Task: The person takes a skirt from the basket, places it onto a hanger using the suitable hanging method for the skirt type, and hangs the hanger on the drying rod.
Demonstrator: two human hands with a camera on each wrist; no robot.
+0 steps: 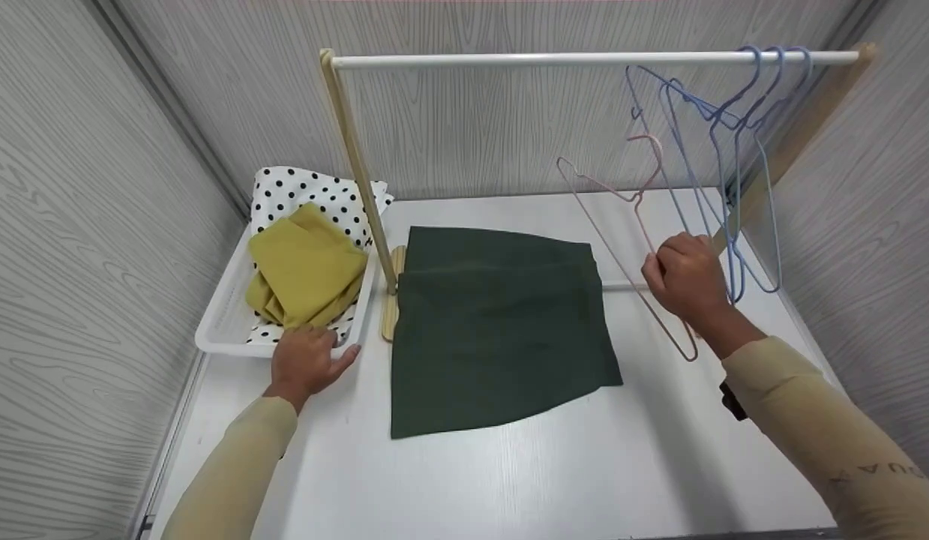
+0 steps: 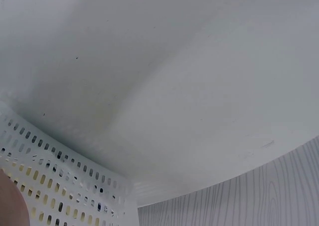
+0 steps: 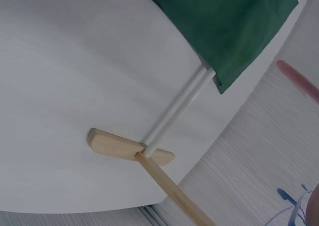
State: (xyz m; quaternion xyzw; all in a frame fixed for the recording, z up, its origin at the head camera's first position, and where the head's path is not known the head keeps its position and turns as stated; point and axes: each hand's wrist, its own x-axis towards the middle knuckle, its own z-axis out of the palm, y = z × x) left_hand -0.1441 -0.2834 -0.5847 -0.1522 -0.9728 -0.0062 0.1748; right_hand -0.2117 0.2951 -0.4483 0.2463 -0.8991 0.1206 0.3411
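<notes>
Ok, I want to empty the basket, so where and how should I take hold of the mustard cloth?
I'd pinch the upper folds of the mustard cloth from above, coming in from the near side: it lies bunched on top of the dotted cloth in the open-topped white basket, and the rack's wooden post stands to the right.

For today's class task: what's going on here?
A person's right hand holds a pink hanger, with blue hangers on the white rail nearby. The left hand holds the near rim of a white basket containing a mustard cloth and a polka-dot cloth. Between the hands, a dark green cloth lies on the table.
</notes>
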